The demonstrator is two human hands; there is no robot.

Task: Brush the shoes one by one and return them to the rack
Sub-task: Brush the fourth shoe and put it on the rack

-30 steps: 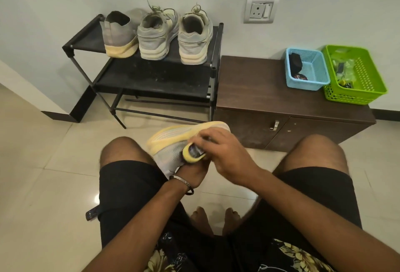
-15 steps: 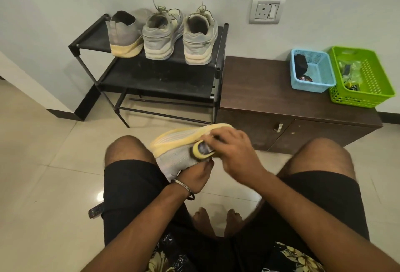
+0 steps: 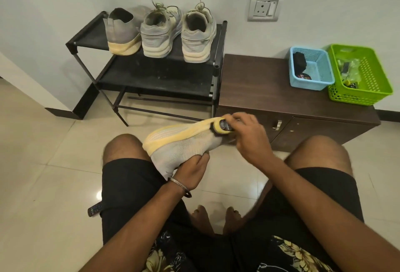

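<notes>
Seated person, head view. Left hand (image 3: 192, 169) grips the grey knit sneaker (image 3: 184, 141) from below at its collar, fingers curled into the upper; shoe lies on its side above the left knee, yellow sole turned toward the rack. Right hand (image 3: 249, 135) holds a small yellow-edged brush (image 3: 221, 127), fingers curled round it, pressed against the sole at the toe end.

Black shoe rack (image 3: 151, 74), top shelf: the matching grey sneaker (image 3: 122, 33) at left, then a pair of laced grey trainers (image 3: 179, 33), all heels outward. Lower shelf carries no shoes.

Brown cabinet (image 3: 259, 85) just right of the rack. On its top, blue basket (image 3: 311, 68) holds a black block-shaped item (image 3: 299, 59) and a dark round item, partly hidden. Touching it, green basket (image 3: 359, 74) holds clear plastic packets and small yellow-black pieces, too small to identify.

A remote control (image 3: 95, 208) lies on the floor tiles beside the left thigh.
</notes>
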